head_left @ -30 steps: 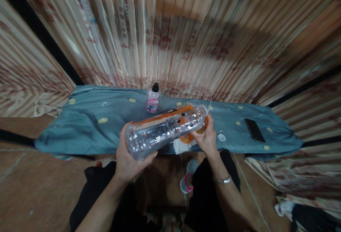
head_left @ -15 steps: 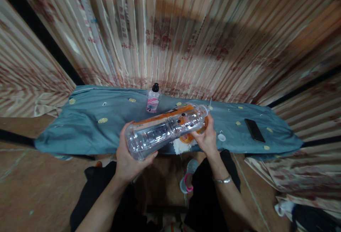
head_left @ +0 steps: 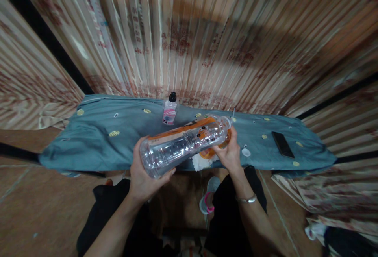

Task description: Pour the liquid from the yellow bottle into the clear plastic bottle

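Observation:
My left hand [head_left: 146, 178] is wrapped round the base end of a large clear plastic bottle [head_left: 174, 150] with an orange label. The bottle lies tilted in the air, its neck pointing right and slightly up, away from me. My right hand [head_left: 228, 152] is closed round a see-through orange container [head_left: 207, 154] beneath the bottle's neck end. Most of that container is hidden by the bottle and my fingers; whether my right hand also touches the neck is unclear. White crumpled tissue [head_left: 201, 162] lies under the container at the table's front edge.
A teal patterned cloth [head_left: 97, 139] covers the narrow table. A small bottle with a black cap [head_left: 169, 111] stands at the back. To the right lie a white cap [head_left: 246, 152] and a black phone [head_left: 282, 144]. Pleated curtains [head_left: 189, 44] hang close behind.
Almost nothing differs. The large bottle and my left hand have shifted very slightly to the right; both hands keep their hold.

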### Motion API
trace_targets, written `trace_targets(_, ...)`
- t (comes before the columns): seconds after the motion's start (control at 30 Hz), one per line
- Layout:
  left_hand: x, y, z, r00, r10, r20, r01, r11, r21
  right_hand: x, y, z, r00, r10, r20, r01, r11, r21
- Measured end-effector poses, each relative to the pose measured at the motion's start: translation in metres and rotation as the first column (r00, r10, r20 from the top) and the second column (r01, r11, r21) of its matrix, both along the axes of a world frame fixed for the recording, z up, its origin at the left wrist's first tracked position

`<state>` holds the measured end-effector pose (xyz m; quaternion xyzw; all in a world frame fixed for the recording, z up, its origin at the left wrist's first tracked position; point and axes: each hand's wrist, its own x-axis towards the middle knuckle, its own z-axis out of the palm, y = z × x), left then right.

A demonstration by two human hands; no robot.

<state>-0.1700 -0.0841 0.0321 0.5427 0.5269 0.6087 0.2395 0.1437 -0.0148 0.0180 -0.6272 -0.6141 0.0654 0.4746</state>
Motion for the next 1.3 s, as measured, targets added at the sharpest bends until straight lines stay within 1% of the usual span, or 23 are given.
trace_targets(0.17,0.0,0.001,-0.002,0.999,-0.003,-0.037,0.003,1.0,0.011,-0.003,0.0,0.0,1.0,-0.018,0.009,0.018,1.0,0.013)
trace_targets(0.3,0.001,0.002,-0.003,1.0,0.003,-0.027,-0.004,1.0,-0.02,-0.01,-0.001,0.002,0.999,-0.042,-0.017,0.042,0.999,0.023)
trace_targets(0.47,0.002,0.002,-0.001,0.999,0.027,-0.031,-0.028,0.999,-0.017,-0.018,-0.002,0.003,0.996,-0.083,-0.018,0.083,0.997,0.007)
trace_targets(0.57,0.002,0.003,-0.001,1.0,0.019,-0.024,-0.02,1.0,-0.014,-0.017,-0.003,0.004,0.996,-0.087,-0.013,0.087,0.996,-0.004)
trace_targets(0.63,0.001,0.004,-0.002,1.0,0.001,-0.016,-0.001,1.0,-0.024,-0.015,-0.005,0.005,0.998,-0.067,-0.004,0.067,0.998,-0.018)
trace_targets(0.73,0.0,0.004,-0.002,1.0,-0.009,-0.003,0.009,0.999,-0.04,-0.01,-0.008,0.007,1.0,-0.004,0.016,0.005,0.999,-0.041)
trace_targets(0.87,0.001,0.004,0.0,1.0,-0.003,-0.01,0.002,0.997,-0.074,-0.001,-0.011,0.011,0.996,0.091,0.024,-0.091,0.996,-0.012)
trace_targets(0.93,0.002,0.004,0.001,1.0,-0.005,-0.016,0.004,0.997,-0.079,0.004,-0.01,0.013,0.992,0.122,-0.015,-0.122,0.992,-0.008)
trace_targets(1.03,0.002,0.006,0.0,1.0,-0.01,-0.028,0.008,0.998,-0.063,0.011,-0.004,0.02,0.98,0.165,-0.116,-0.169,0.985,-0.031)
trace_targets(1.1,0.001,0.007,-0.001,0.999,-0.009,-0.035,0.008,0.999,-0.05,0.016,0.002,0.027,0.972,0.189,-0.141,-0.199,0.978,-0.056)
trace_targets(1.17,0.001,0.008,-0.002,0.999,-0.005,-0.039,0.004,0.999,-0.043,0.018,0.007,0.037,0.97,0.212,-0.117,-0.222,0.971,-0.085)
trace_targets(1.3,0.0,0.008,-0.002,0.999,-0.001,-0.047,-0.001,0.999,-0.038,0.019,0.014,0.057,0.967,0.253,-0.017,-0.252,0.956,-0.151)
